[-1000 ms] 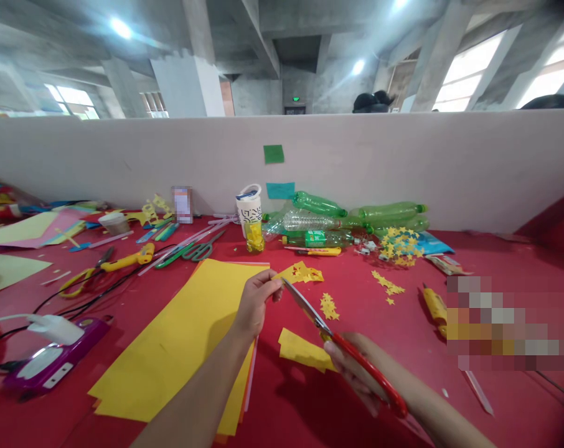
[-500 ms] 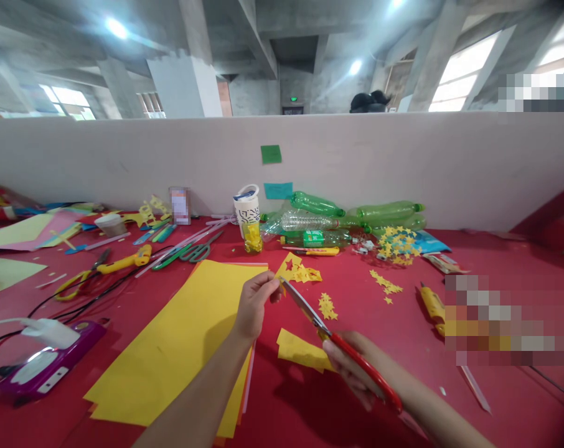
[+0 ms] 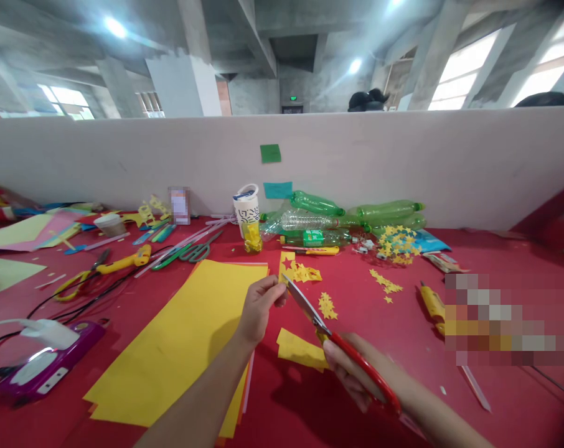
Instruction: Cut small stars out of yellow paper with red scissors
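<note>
Left hand (image 3: pixel 259 305) pinches yellow paper (image 3: pixel 284 279); right hand (image 3: pixel 345 368) grips red-handled scissors (image 3: pixel 305 302); cut stars (image 3: pixel 327 306) lie centre-right, lower-left sheets (image 3: pixel 183 336) look uncut.

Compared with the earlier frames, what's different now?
The left hand has shifted slightly right, and the yellow strip at its fingertips has turned from slanting to more upright. Nothing was newly grasped or let go: the right hand keeps the red-handled scissors. The cut stars lie as before.
</note>
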